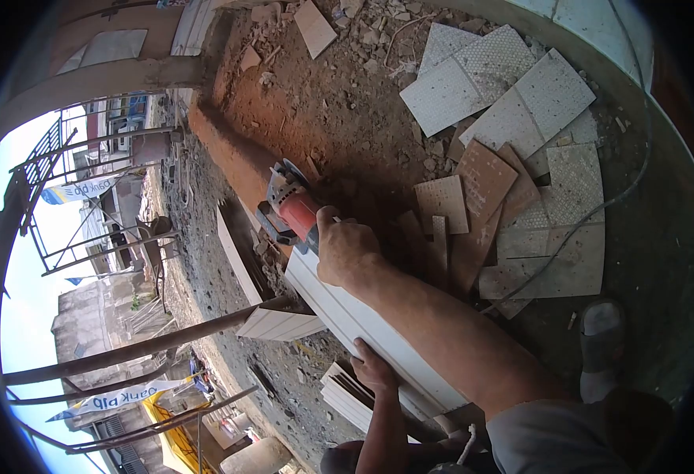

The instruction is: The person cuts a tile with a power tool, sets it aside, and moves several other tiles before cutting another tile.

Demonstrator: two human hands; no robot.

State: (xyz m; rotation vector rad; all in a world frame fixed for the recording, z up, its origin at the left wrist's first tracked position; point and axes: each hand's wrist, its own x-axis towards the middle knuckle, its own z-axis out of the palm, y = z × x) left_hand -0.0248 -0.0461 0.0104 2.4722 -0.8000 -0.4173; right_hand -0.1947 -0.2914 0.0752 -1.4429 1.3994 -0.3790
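Observation:
My right hand is wrapped round the rear of a red power cutter, which has a metal guard at its front. The cutter rests at the far end of a long white tile with straight lines along it. My left hand grips the near part of that tile at its edge, with the thumb on top; its other fingers are partly hidden. Reddish dust covers the raised edge beyond the cutter. The blade's contact with the tile cannot be made out.
Patterned tiles and brown tile pieces lie on the rubble at the right. A cable curves over the floor. More white tiles lie beside a metal pole. A foot stands at the lower right.

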